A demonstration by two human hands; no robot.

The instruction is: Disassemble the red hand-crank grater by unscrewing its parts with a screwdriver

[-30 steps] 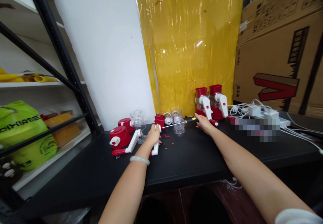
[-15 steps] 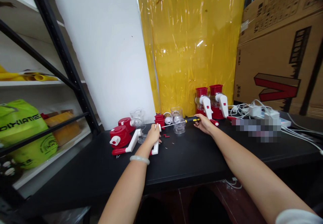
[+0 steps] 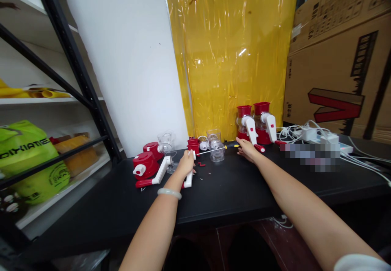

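Towards the back edge of the black table (image 3: 226,197), the left hand (image 3: 185,165) grips a white crank (image 3: 189,179) while the right hand (image 3: 247,150), wrapped round a screwdriver (image 3: 231,146), has just shifted its hold slightly, so turning seems under way

It looks like a workroom with storage: at left, a black rack (image 3: 65,45) with a green bag (image 3: 29,169); at upper centre, a yellow plastic curtain (image 3: 235,55); at upper right, a big carton (image 3: 331,69); across the middle, a screwdriver (image 3: 231,146) and red housings (image 3: 146,165) at a black table (image 3: 226,203).
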